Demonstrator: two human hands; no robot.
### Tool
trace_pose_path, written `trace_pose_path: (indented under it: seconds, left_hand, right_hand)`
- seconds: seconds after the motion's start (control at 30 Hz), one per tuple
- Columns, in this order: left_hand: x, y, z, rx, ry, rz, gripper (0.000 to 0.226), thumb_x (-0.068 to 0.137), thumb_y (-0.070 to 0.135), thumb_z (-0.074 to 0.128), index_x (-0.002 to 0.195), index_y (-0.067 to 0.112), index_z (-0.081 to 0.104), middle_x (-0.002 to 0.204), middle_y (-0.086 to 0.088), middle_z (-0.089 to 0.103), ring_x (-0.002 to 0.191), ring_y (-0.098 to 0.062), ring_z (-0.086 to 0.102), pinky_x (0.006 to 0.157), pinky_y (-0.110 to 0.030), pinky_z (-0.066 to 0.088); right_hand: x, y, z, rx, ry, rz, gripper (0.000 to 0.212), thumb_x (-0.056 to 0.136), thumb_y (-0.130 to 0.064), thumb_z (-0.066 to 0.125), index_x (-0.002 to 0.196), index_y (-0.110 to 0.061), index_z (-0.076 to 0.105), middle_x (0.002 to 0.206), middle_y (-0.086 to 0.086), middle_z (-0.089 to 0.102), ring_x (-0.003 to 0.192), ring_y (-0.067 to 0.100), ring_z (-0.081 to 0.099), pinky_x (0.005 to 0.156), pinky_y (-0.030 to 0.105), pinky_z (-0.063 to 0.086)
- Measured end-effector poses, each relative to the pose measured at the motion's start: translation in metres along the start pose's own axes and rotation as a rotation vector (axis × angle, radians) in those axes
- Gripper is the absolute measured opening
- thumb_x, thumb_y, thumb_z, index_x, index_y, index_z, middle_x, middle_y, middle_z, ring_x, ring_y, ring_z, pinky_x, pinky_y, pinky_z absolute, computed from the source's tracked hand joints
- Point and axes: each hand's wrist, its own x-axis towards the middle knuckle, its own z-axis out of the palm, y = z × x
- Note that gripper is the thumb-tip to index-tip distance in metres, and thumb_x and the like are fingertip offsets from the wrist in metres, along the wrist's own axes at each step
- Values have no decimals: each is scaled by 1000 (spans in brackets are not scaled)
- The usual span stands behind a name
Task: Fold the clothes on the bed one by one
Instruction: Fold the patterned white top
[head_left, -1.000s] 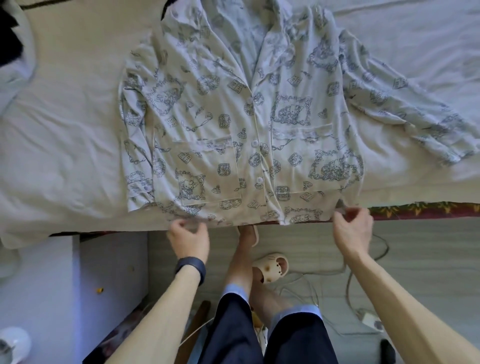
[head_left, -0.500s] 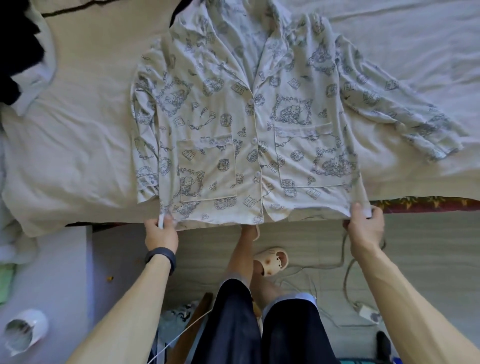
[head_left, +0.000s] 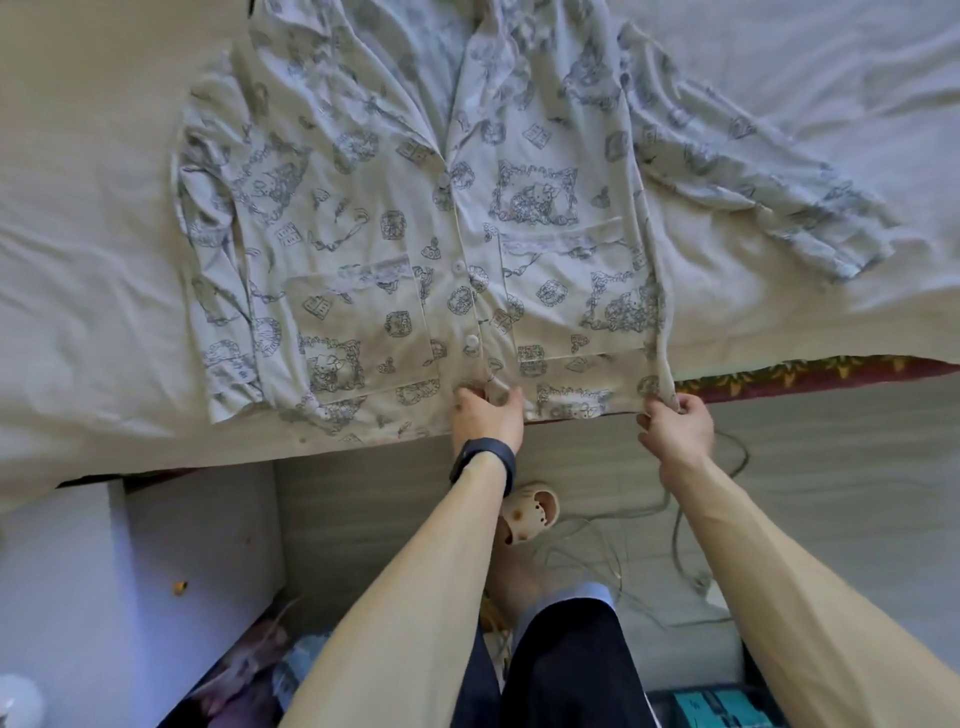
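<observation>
The left hand (head_left: 485, 415), a dark band (head_left: 483, 460) on its wrist, rests on the hem of the pyjama top (head_left: 431, 223) at the bottom of the button line, fingers curled into the cloth there. The right hand (head_left: 675, 426) pinches the hem's corner on the person's right, thumb and fingers closed on the fabric at the bed's edge.

The pyjama top lies front up and buttoned on the bed (head_left: 88, 291), collar far from the person, hem toward them and hanging a little over the edge; its long axis runs from hem to collar. One sleeve lies folded along the body on the left; the other sleeve (head_left: 769, 176) spreads out to the right.

Below the bed's edge, on the floor, are a pale slipper (head_left: 530, 512) and loose cables (head_left: 691, 525); a white cabinet (head_left: 130, 571) stands at left.
</observation>
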Motion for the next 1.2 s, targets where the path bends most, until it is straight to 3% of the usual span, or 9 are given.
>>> trace_pose_path:
  seconds: [0.3,0.4,0.53,0.7,0.8,0.97,1.07,1.13,1.2]
  left_hand:
    - [22,-23,-41,489,97,48,14,99,30,50,103,16,50,96,-7,61,91,-32,64,72,-38,52]
    - [21,-8,-54,431,65,200,5,96,26,51,94,22,49,93,-6,65,79,-27,61,65,-33,48]
    - [4,49,-56,385,116,591,6,93,23,54,97,23,49,98,0,59,86,-22,59,70,-36,49]
    - [19,159,-35,667,54,956,42,96,33,54,135,20,48,141,-5,46,126,-24,46,104,-41,42]
    - [44,221,-13,924,-25,1011,62,100,47,46,154,26,26,165,-8,15,152,-28,16,122,-46,14]
    - [89,266,3,1083,-35,961,95,92,66,49,157,33,-11,164,-2,-24,152,-27,-16,118,-57,-8]
    - [102,263,2,987,1,1022,113,81,74,59,156,35,-15,162,-1,-31,151,-26,-18,114,-60,-13]
    - [103,255,1,1000,-4,994,117,80,82,51,154,33,-25,159,-4,-35,149,-25,-24,113,-61,-18]
    - [102,253,-1,1077,-22,913,117,78,88,39,147,30,-37,157,-8,-37,148,-25,-29,116,-63,-15]
  right_hand:
    - [-2,1,-16,-192,9,-21,6,90,-33,54,94,-29,56,95,4,70,92,30,68,88,49,58]
    - [-12,-21,-17,-318,-98,-33,34,91,-35,65,121,-21,53,110,-1,61,101,24,57,89,34,45]
    - [-10,-69,-30,-176,6,-140,65,87,-45,73,137,-11,48,128,5,55,118,24,53,103,41,45]
    - [20,-150,-49,228,-7,-23,77,90,-49,72,146,-10,36,134,9,52,114,25,61,101,45,53]
    - [49,-187,-54,574,-237,176,83,92,-47,69,152,-1,33,139,17,54,118,30,62,100,43,54]
    - [94,-224,-30,787,-188,403,61,86,-55,73,122,-9,56,114,9,66,101,23,67,89,40,57]
    - [118,-251,-17,757,78,269,36,94,-33,71,123,-15,58,115,3,63,95,18,66,71,34,61]
    - [134,-279,-21,675,231,99,43,97,-27,65,134,-12,52,122,4,60,106,24,66,82,40,61]
    - [147,-319,-34,694,184,-42,24,101,-25,60,122,-19,50,122,4,61,107,25,68,82,41,63]
